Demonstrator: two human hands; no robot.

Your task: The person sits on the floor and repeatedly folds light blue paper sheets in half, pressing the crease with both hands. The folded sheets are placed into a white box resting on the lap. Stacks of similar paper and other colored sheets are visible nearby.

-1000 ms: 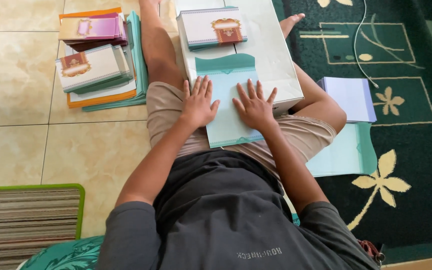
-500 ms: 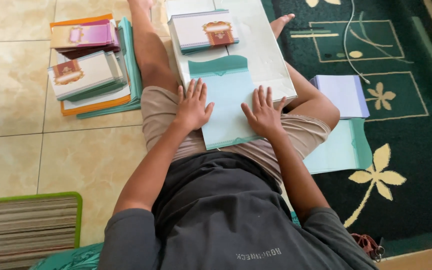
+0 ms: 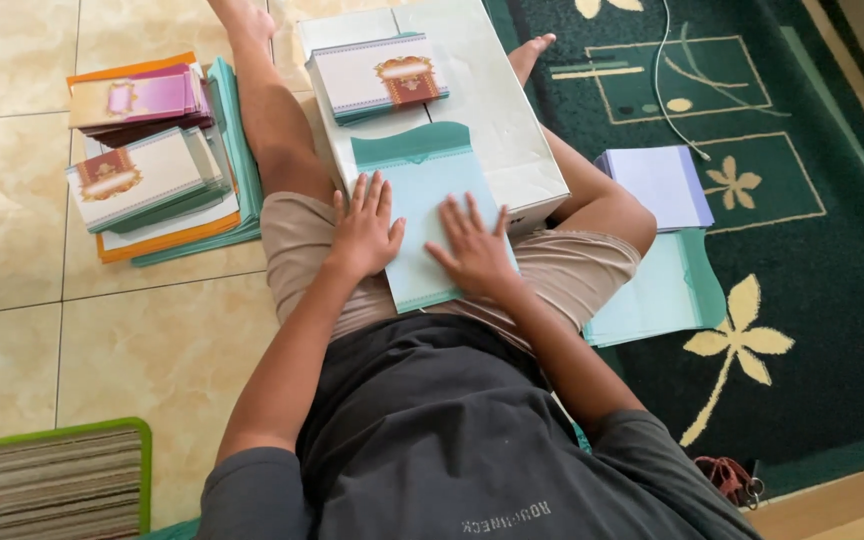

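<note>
I sit on the floor with a white box (image 3: 497,120) across my legs. A light teal envelope (image 3: 424,190) with a darker scalloped flap lies on the box and my lap. My left hand (image 3: 364,226) lies flat, fingers spread, on the envelope's left edge. My right hand (image 3: 472,246) presses flat on the envelope's lower right part. Neither hand grips anything. A small stack of white cards with a red-gold emblem (image 3: 380,76) rests on the far end of the box.
Stacks of cards and teal sheets (image 3: 157,165) sit on the tiled floor to my left. On the green patterned carpet to my right lie a pile of white sheets (image 3: 658,184) and teal envelopes (image 3: 664,292). A striped mat (image 3: 47,485) is at lower left.
Both hands have slid a little toward me over the envelope, staying flat. The view shifted slightly.
</note>
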